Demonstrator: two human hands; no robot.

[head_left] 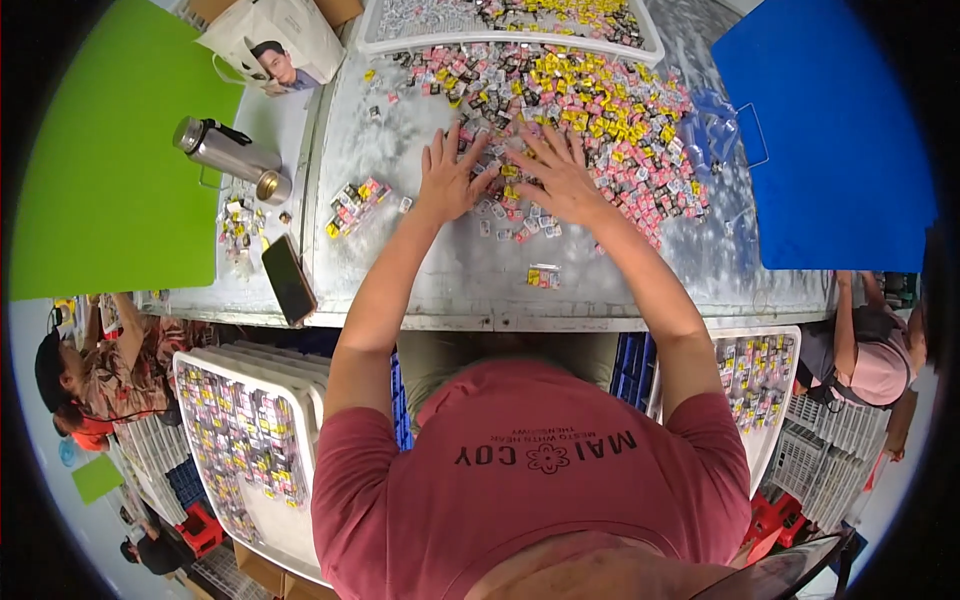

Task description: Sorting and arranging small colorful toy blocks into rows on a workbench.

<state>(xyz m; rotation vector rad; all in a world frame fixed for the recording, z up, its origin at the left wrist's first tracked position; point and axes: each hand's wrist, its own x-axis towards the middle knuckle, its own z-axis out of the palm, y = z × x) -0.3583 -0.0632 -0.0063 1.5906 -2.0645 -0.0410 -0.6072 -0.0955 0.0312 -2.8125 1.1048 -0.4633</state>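
A worn grey metal table (pixel 470 285) carries a wide heap of small coloured packets (pixel 600 100), a smaller cluster of them (pixel 355 205), a steel flask (pixel 225 150), a dark phone (pixel 288 278), and what looks like a white tray (pixel 655 48) at the far edge.

Worktop (pixel 600 285): heap of small packets (pixel 600 100) at centre rear, both hands on its near edge; tray (pixel 650 48) behind heap; flask (pixel 228 152) and phone (pixel 288 278) at left; small packet cluster (pixel 352 205) between flask and heap; filled trays (pixel 240 430) below front edge.
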